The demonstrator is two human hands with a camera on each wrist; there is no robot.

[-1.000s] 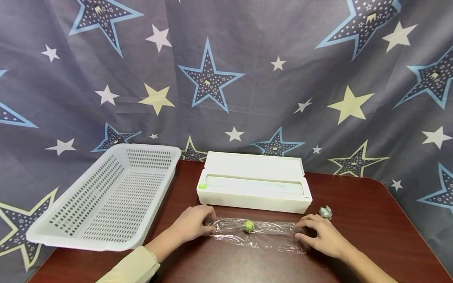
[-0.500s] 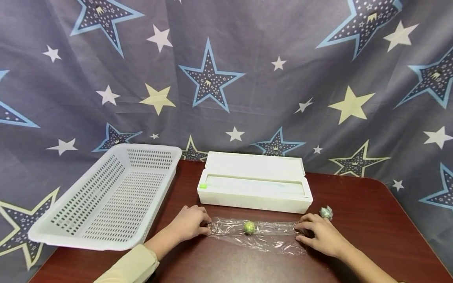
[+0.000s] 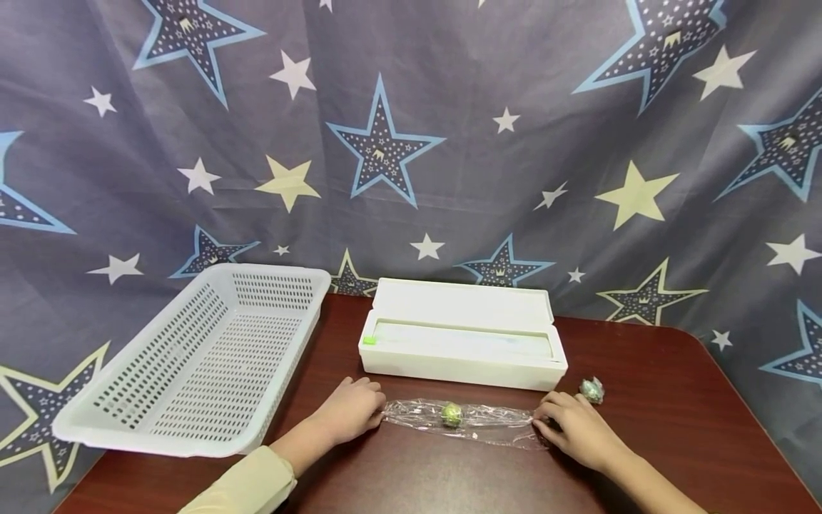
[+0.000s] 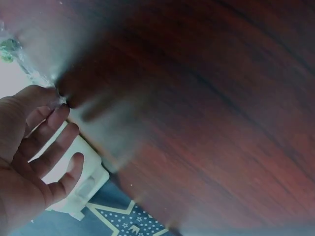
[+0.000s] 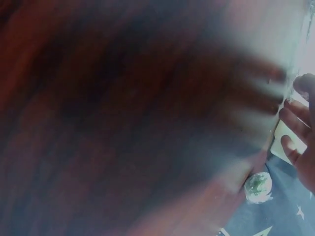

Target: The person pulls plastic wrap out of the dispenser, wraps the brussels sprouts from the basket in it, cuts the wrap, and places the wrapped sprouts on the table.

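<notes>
A small yellow-green ball (image 3: 452, 415) lies in a strip of clear plastic wrap (image 3: 491, 415) stretched sideways across the table. My left hand (image 3: 352, 410) pinches the strip's left end between thumb and forefinger. In the left wrist view that hand (image 4: 34, 132) has its other fingers loosely bent, and the twisted wrap (image 4: 35, 73) leads off from its fingertips. At the right end, my right hand (image 3: 578, 432) pinches the wrap with thumb and fingertips. Only part of the right hand (image 5: 302, 125) shows in the right wrist view, at the edge.
A wrapped ball (image 3: 591, 390) sits just beyond my right hand. Behind the strip stands a white wrap dispenser box (image 3: 462, 365), lid raised, with a green slider (image 3: 369, 340). To the left is a white perforated basket (image 3: 282, 389). A starry curtain (image 3: 449, 178) hangs behind the table.
The near flap of wrap has drawn in, leaving the strip narrower and more gathered around the ball. The left hand has turned over slightly, its fingers closer together; the right hand has barely moved.
</notes>
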